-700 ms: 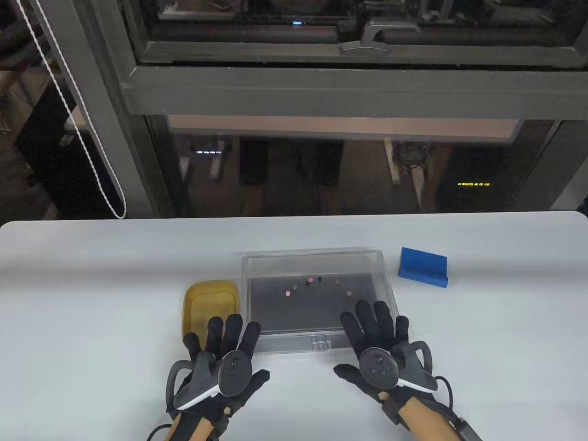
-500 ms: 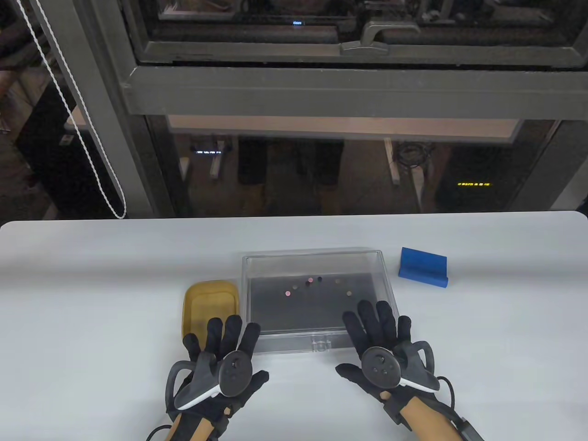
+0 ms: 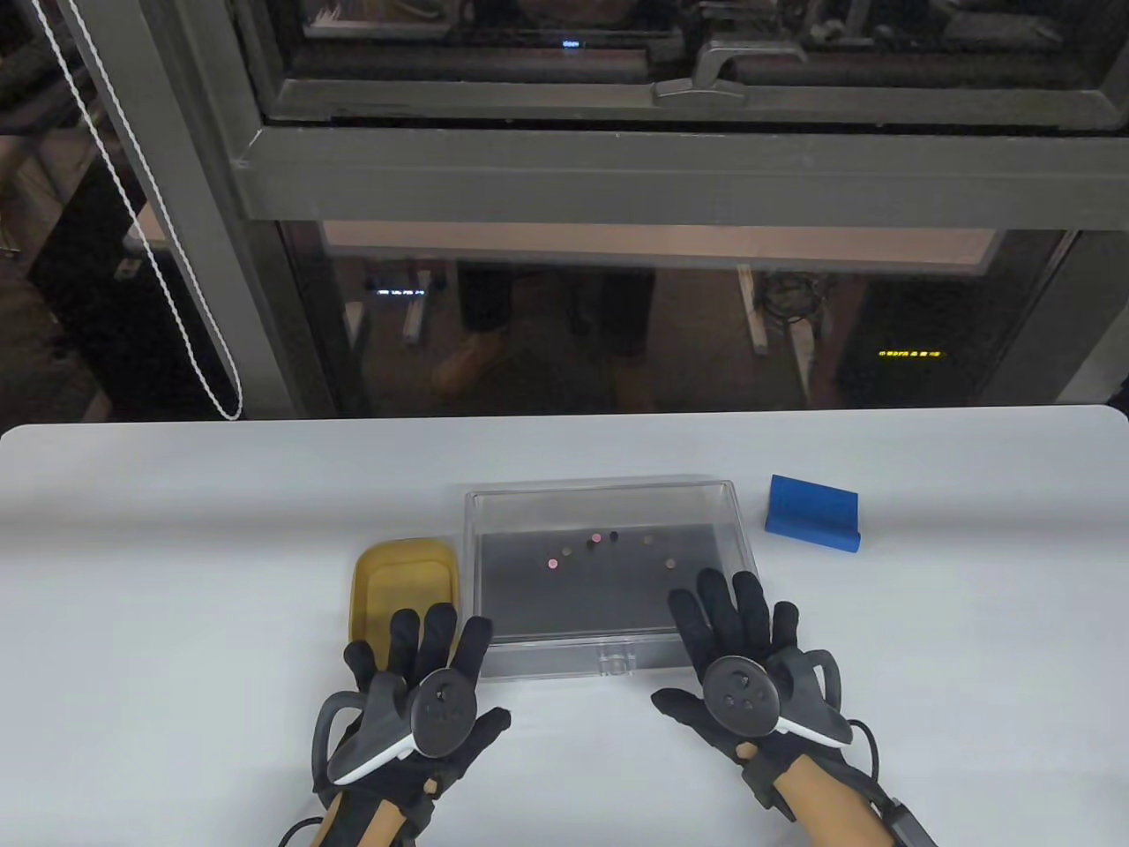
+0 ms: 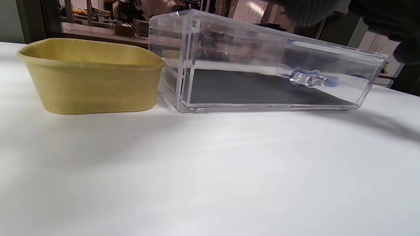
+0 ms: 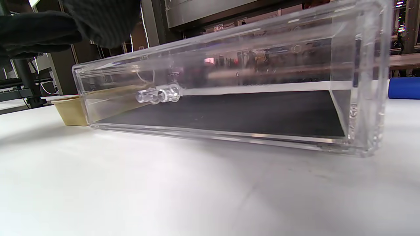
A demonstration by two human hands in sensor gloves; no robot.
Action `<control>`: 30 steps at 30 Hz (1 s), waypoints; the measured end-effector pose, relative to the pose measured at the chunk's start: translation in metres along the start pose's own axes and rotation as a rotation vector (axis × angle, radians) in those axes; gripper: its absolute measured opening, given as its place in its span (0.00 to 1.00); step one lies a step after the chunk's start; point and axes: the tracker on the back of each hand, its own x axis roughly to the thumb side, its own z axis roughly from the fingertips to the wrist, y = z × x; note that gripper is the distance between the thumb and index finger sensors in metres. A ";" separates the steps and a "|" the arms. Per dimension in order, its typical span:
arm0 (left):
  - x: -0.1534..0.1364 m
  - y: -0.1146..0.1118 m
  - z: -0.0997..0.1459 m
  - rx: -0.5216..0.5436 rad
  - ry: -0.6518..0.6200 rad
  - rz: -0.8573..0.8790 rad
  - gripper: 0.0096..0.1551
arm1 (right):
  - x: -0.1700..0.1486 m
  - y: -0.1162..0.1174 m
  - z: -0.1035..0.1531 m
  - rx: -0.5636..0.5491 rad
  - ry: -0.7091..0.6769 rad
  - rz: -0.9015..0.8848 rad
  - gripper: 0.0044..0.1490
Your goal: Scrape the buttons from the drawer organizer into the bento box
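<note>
A clear drawer organizer [image 3: 609,663] with a dark floor stands mid-table; it also shows in the left wrist view [image 4: 229,42] and the right wrist view [image 5: 229,52]. Several small buttons [image 3: 596,537] lie toward its far side. A yellow bento box [image 3: 401,565] stands against its left side, also in the left wrist view [image 4: 92,78]. My left hand [image 3: 423,648] is open, fingers spread, over the bento box's near edge and the organizer's near-left corner. My right hand [image 3: 736,618] is open, fingers spread over the organizer's near-right corner. Neither hand holds anything.
A blue scraper [image 3: 811,513] stands on the table to the right of the organizer; a piece of it shows in the right wrist view [image 5: 403,88]. A window frame [image 3: 617,168] rises behind the table's far edge.
My right hand has shifted slightly right and forward over the organizer's near-right corner. My left hand has drawn slightly left and back. The organizer, buttons and bento box have not moved.
</note>
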 end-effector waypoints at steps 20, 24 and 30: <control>-0.033 0.010 0.005 0.027 0.146 0.052 0.52 | -0.121 -0.060 -0.072 -0.061 0.198 -0.062 0.65; -0.044 0.011 0.008 0.034 0.193 0.069 0.52 | -0.165 -0.056 -0.097 0.005 0.289 -0.055 0.65; -0.055 0.013 0.014 0.046 0.240 0.093 0.52 | -0.204 -0.026 -0.125 0.186 0.329 -0.038 0.64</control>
